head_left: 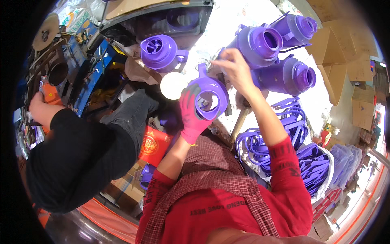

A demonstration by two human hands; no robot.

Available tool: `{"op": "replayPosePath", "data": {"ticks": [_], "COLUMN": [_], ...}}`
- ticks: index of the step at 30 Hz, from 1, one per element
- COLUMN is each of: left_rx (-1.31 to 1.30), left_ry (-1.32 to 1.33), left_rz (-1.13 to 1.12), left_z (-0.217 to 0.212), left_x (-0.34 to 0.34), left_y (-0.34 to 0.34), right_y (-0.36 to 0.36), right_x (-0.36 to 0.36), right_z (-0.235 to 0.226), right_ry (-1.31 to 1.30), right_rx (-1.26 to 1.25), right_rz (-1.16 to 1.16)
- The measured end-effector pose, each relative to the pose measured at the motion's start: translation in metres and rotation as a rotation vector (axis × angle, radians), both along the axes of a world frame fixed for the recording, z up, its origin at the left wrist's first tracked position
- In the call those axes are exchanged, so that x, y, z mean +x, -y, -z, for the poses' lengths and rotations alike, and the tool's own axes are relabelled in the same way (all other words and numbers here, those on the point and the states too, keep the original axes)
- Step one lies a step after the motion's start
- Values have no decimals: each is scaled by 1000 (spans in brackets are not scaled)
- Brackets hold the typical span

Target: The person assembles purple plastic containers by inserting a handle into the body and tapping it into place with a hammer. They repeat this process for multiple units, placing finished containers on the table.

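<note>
My left hand, in a pink and grey glove, is closed on a purple plastic collar with a side handle and a wide round opening. The collar is held above the table in front of my apron. Just beyond it, my bare right hand has thumb and fingers drawn together in a pinch. Its fingertips are beside some small shiny metal pieces on the white tabletop; whether one is between them is too small to tell. A white round disc lies left of the collar. Behind it stands another purple flask top with a handle.
Purple flask bodies stand and lie at the far right. White sacks of purple plastic handles are at my right. A wooden tool handle slants beside the collar. At left sits a person in black, near a red box.
</note>
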State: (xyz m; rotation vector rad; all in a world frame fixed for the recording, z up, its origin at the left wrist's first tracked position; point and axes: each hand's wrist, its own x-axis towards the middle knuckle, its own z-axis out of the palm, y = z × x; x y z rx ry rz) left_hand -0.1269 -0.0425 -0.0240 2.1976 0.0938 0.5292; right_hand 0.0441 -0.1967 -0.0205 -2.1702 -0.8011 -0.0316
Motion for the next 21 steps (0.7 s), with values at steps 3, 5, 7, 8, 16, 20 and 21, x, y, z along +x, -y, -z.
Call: {"op": "replayPosePath", "data": {"ticks": [3,5,7,8,16,20,21], "left_rx": [16,23,67,83,98,194,193], "left_ry": [43,122,98,90,109,122,127], "left_rz": [25,67,98,121,258,306,315], "left_z": [-28,-44,-59,-66,-102,-103,-102], "left_x": [-3,-6,-10,-12,-15,-24,-27], "left_y": [1,6,12,16,37,39,38], "right_y": [41,61,72,72,44,41,40], "right_x": [-53,-85,-111,-123,-176,-174,-174], "right_z": [-59,-98,-137,-153,-174,-157,-156], "right_ry": [-323,-599,-622,-579,-109,-26,-35], "right_rx": [254,429,535,599,137,66,60], "right_rz": [243,375,323,290,-37,-13,-25]}}
